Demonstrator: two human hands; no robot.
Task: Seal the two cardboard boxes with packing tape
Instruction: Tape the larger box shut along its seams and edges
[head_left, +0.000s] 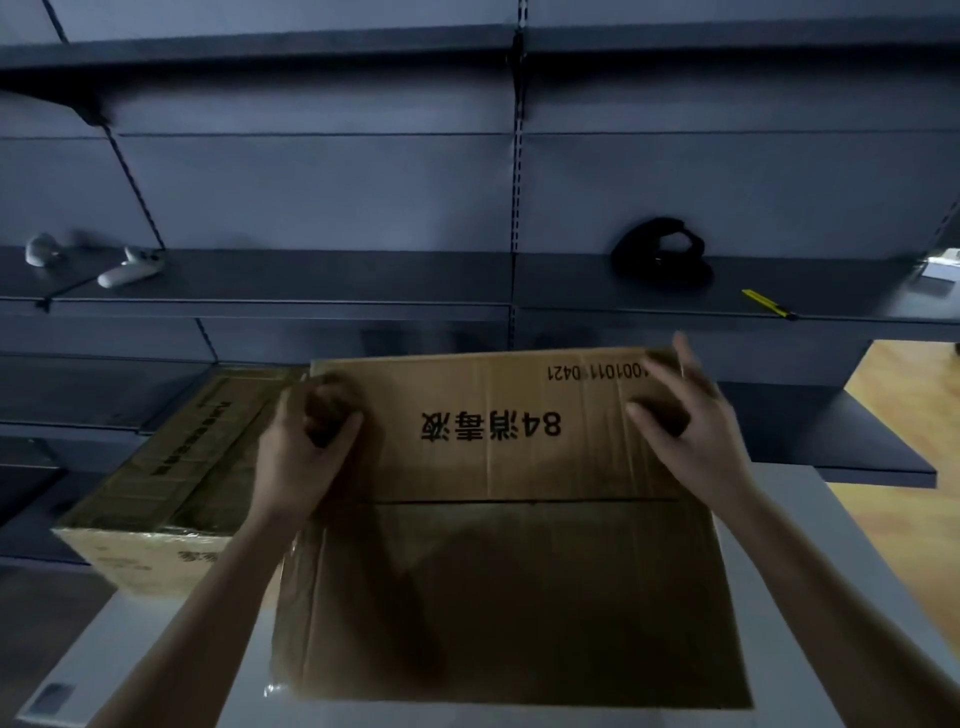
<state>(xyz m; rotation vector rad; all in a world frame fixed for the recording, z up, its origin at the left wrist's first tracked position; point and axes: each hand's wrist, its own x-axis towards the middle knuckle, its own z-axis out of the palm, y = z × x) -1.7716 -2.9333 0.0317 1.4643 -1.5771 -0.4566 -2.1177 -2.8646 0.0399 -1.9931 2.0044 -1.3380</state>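
**Cardboard box held at its far corners, flaps closed**

Grey metal shelving (311, 197) fills the far half of the scene, with a strip of wooden floor (909, 374) at the right. Nearer, a pale tabletop (831, 597) carries the large cardboard box (509, 597) at centre. Its two top flaps lie down and meet at a dark seam across the middle, and the far flap bears upside-down black print. A second cardboard box (171, 467) sits just left of it, angled, its top glossy; whether the two touch cannot be told.

The left grip (306, 441) curls round the far left corner of the large box, thumb on top of the flap. The right grip (696, 431) rests wide on the far right of the same flap, fingers spread and mostly straight, holding nothing.

On the shelf beyond lie a black bundled object (660, 254) to the right, white controllers (130, 267) to the left, and a yellow utility knife (769, 304) near the right end.
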